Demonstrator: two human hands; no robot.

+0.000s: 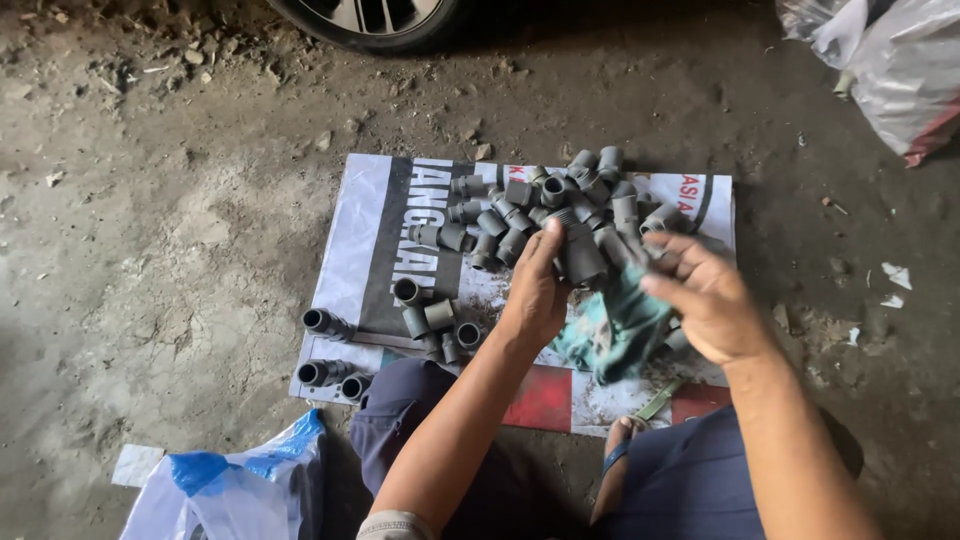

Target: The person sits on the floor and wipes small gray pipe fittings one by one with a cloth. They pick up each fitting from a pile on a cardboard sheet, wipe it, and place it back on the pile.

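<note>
Nearest the camera are the person's bent knees in dark blue trousers [420, 420], with a sandalled foot [622, 440] between them, and just beside the left knee a blue and white plastic bag [225, 490] lies crumpled on the dirt floor [150, 250]; what it holds cannot be made out. A second, clear plastic bag [890, 60] sits at the upper right corner, its contents also hidden. In front of the knees a printed plastic sheet [370, 210] is spread flat on the floor, and on its far half lies a loose heap of grey pipe fittings [540, 205], short threaded sleeves tumbled against one another. A smaller scatter of fittings [430, 315] rests near the sheet's left edge, with a few [325, 322] lying at or just off its edge on the floor. The left hand [535, 295] is closed around one larger grey fitting [580, 255], gripping it from below, held just above the sheet at the near side of the heap. The right hand [705, 300] is curled on a bunched teal rag [610, 335], fingers bent and pressing the cloth up against the held fitting. A car tyre [370, 20] stands at the top edge, well apart from the sheet.
</note>
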